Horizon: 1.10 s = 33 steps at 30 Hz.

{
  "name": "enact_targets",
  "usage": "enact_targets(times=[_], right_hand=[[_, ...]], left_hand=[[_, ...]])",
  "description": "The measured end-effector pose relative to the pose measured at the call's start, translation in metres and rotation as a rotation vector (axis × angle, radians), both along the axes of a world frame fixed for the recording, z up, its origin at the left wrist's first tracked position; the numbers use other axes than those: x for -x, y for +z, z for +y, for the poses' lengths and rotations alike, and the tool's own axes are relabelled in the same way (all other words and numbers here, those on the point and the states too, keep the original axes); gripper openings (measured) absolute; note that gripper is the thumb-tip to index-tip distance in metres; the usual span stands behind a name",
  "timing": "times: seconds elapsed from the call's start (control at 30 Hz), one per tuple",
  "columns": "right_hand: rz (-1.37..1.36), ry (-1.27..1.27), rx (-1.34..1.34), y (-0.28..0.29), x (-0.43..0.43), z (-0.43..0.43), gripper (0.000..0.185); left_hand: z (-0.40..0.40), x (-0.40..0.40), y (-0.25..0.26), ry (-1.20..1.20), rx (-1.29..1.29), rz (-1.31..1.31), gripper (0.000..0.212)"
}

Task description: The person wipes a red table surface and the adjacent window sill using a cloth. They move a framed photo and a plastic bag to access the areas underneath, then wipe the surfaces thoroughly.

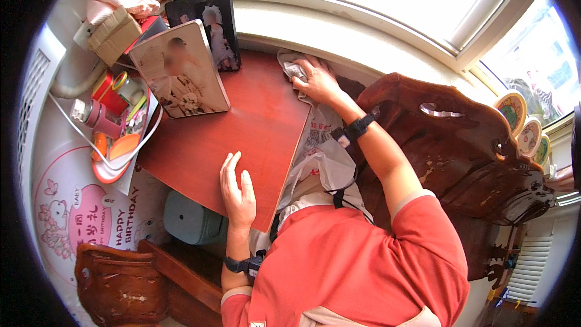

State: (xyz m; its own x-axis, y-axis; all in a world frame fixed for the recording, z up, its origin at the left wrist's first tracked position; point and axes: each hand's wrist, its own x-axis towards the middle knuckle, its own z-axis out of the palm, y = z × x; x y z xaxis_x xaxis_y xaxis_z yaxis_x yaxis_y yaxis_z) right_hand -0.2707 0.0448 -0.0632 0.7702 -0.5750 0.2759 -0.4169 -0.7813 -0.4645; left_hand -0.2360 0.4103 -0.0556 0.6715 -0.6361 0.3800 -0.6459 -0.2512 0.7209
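Observation:
My right hand presses a crumpled light cloth onto the far right corner of a reddish wooden tabletop, beside the window ledge. My left hand is at the near edge of the tabletop, fingers extended and apart, holding nothing. Two framed photographs stand at the back left of the table: a light-edged one in front and a dark one partly hidden behind it. White plastic bags hang beside the table's right edge, close to my body.
Left of the table, a tray holds a pink bottle, a glass jar and small items. A cardboard box is behind. A carved wooden bench stands right; a grey-blue bin is below the table, near a wooden chair.

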Motion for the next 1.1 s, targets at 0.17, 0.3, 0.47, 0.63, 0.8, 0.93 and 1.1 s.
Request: enact_targets(times=[0.17, 0.3, 0.47, 0.63, 0.8, 0.93, 1.1], right_hand=[[-0.193, -0.112, 0.038, -0.012, 0.016, 0.016, 0.055], [-0.326, -0.135, 0.054, -0.023, 0.022, 0.031, 0.052], [-0.349, -0.076, 0.099, -0.022, 0.034, 0.054, 0.05], [-0.315, 0.124, 0.136, -0.015, 0.051, 0.093, 0.049], [-0.241, 0.573, 0.066, 0.001, 0.064, 0.143, 0.05], [-0.323, 0.967, -0.016, 0.005, 0.068, 0.189, 0.054], [-0.375, 1.047, -0.026, 0.005, 0.061, 0.199, 0.049]], left_hand=[[-0.001, 0.001, 0.001, -0.002, 0.0, 0.004, 0.039], [-0.001, 0.0, 0.001, -0.007, -0.009, -0.008, 0.04], [-0.004, 0.0, 0.001, -0.01, -0.014, -0.015, 0.04], [-0.004, -0.001, 0.0, -0.018, -0.013, -0.011, 0.041], [-0.005, -0.001, 0.002, -0.013, 0.019, 0.033, 0.04], [-0.004, -0.005, -0.007, 0.043, 0.13, 0.132, 0.036], [0.0, -0.011, -0.022, 0.077, 0.39, 0.362, 0.034]])
